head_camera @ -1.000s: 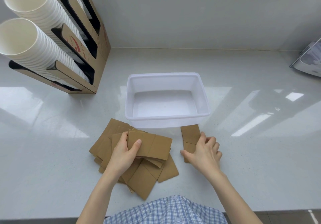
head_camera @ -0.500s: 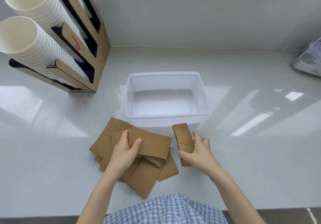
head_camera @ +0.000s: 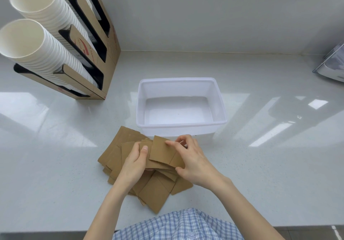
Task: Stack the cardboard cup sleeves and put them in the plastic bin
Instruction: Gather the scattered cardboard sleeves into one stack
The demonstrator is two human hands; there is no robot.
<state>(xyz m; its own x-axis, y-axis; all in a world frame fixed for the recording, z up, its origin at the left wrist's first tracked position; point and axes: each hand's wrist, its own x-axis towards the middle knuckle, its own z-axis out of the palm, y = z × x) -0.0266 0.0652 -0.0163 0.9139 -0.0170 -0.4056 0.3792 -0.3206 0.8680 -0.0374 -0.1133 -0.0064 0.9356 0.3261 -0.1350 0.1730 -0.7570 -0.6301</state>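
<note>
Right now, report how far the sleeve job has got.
Done: nothing is in the bin yet. In hand: both hands, left and right, are gathering a few sleeves into a stack. Left: the loose pile on the counter, then binning everything.

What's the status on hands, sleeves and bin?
Left hand and right hand both gripping one small sleeve stack. Loose sleeves underneath. Plastic bin empty. Path clear.

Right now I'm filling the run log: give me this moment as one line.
stage: stacking | left hand: holding sleeve stack | right hand: laying sleeve on stack | loose sleeves: on counter | plastic bin: empty
</note>
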